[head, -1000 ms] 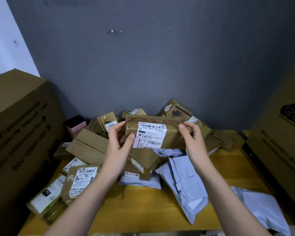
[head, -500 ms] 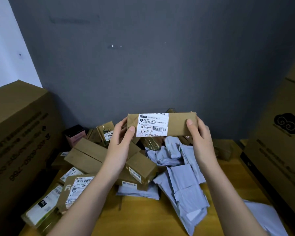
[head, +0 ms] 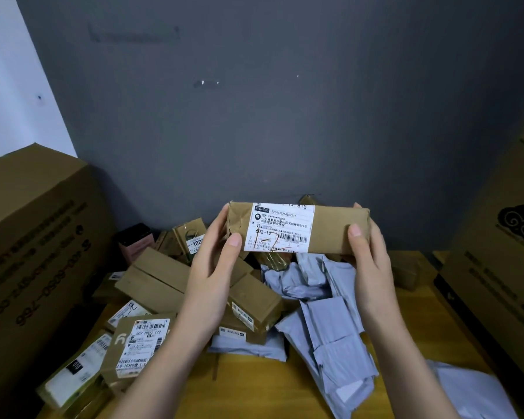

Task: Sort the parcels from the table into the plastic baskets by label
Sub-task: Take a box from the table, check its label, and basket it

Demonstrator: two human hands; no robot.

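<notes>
Parcel lifted higher, label turned forward, both hands gripping.

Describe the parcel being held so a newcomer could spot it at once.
Above the parcel pile on the wooden table, before the grey wall, both hands grip one long brown parcel by its ends. It alone is lifted, its white label marked in red pen.

Dim, sharp, wide-angle bowing at edges
</notes>
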